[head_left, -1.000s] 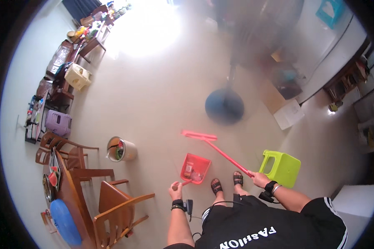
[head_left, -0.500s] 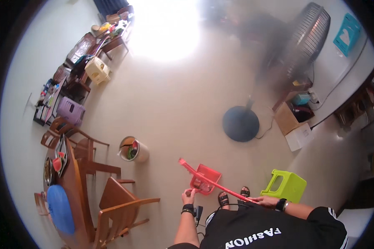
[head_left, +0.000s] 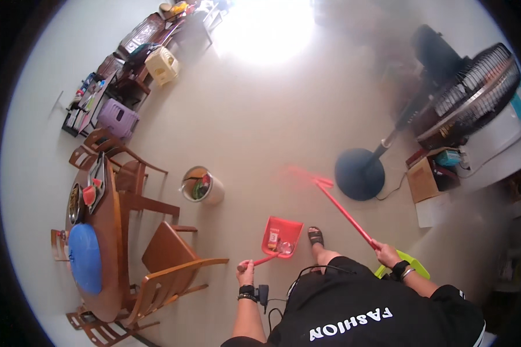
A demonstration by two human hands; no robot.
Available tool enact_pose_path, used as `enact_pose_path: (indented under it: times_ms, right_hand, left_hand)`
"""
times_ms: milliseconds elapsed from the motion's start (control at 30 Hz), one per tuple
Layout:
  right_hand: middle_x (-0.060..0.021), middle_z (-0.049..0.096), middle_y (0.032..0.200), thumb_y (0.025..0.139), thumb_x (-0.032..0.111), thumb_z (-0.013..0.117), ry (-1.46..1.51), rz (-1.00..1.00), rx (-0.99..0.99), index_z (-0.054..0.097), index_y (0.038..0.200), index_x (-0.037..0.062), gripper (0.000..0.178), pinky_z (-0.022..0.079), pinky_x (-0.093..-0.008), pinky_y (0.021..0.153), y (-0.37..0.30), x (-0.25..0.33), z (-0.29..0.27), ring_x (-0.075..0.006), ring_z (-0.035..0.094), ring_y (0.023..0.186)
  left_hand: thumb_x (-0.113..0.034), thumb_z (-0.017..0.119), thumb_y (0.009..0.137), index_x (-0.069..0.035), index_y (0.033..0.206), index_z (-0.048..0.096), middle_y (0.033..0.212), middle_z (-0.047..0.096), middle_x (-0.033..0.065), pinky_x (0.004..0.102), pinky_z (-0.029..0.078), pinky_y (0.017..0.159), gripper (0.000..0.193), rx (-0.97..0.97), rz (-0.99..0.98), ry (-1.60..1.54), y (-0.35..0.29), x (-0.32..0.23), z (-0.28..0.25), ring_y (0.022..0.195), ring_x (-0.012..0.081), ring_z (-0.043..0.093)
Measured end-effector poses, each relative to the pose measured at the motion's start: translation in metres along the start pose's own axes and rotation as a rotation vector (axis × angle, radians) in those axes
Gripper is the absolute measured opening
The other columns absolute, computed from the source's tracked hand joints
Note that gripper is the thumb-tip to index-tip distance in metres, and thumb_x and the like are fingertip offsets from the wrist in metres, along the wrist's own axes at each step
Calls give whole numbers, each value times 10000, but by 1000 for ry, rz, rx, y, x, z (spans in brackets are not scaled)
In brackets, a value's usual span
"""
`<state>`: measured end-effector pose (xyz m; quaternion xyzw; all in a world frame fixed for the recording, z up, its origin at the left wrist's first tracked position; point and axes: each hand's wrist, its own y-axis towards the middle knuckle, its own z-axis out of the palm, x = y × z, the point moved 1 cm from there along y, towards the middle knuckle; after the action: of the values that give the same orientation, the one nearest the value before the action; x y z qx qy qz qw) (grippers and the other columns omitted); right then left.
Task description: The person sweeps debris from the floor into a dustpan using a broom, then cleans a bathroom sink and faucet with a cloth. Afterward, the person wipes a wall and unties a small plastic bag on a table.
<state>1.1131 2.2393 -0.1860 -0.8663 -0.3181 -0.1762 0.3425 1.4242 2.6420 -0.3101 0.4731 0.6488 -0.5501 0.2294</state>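
My left hand (head_left: 245,266) is closed round the handle of a red dustpan (head_left: 279,224). Inside the pan lie a small pale packet and a clear, round-looking piece of litter. My right hand (head_left: 386,254) grips the upper end of a red broom (head_left: 348,216), its stick slanting away to the far left. The broom's head is smeared by motion, above and to the right of the dustpan. One sandalled foot shows between dustpan and broom.
A bucket (head_left: 202,186) with scraps stands ahead on the left. Wooden chairs (head_left: 167,269) surround a table (head_left: 113,231) at the left. A standing fan (head_left: 360,173) is at the right, beside an open carton (head_left: 424,184). A lime-green stool (head_left: 418,267) sits behind my right hand.
The broom has swung right, from across the dustpan to beyond it. My left hand has moved left and slightly nearer, with the dustpan's handle showing. The surroundings have shifted in view.
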Motion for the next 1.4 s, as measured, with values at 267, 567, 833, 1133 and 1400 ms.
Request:
enact_pose_path:
  times_ms: [267, 567, 833, 1133, 1400]
  right_hand:
    - [-231, 620, 810, 846, 84, 437, -299, -126, 136, 490, 1273, 215, 449, 467, -511, 650, 129, 59, -44, -417, 597, 745]
    - [-191, 620, 825, 894, 174, 442, -563, -443, 206, 550, 1168, 162, 295, 512, -460, 657, 316, 231, 27, -362, 634, 785]
    - [-182, 618, 918, 969, 385, 334, -744, -411, 248, 624, 1028, 125, 394, 536, -443, 707, 420, 304, 106, -343, 643, 848]
    - [-150, 627, 865, 870, 108, 468, -1145, -412, 331, 472, 1299, 271, 458, 526, -415, 644, 459, 283, -56, -312, 656, 796]
    - [-130, 619, 808, 839, 115, 500, -1166, -661, 413, 456, 1313, 272, 501, 513, -414, 631, 497, 330, -78, -292, 647, 754]
  left_hand:
    - [-148, 670, 828, -79, 926, 604, 783, 569, 14, 220, 463, 548, 136, -246, -163, -118, 2, -32, -5, 667, 94, 546]
    - [-184, 665, 835, -98, 949, 585, 791, 556, -18, 233, 452, 618, 163, -467, -252, -188, -11, -46, -7, 710, 76, 530]
    - [-210, 655, 836, -89, 973, 600, 934, 581, 18, 277, 452, 705, 191, -659, -472, -365, 2, -48, -1, 824, 118, 538]
    - [-232, 675, 838, -135, 1052, 513, 993, 557, 40, 291, 477, 758, 286, -736, -611, -538, 6, -50, 1, 811, 145, 550]
    - [-226, 665, 837, -113, 997, 513, 939, 547, 24, 310, 439, 747, 248, -774, -585, -626, 11, -65, 23, 869, 147, 530]
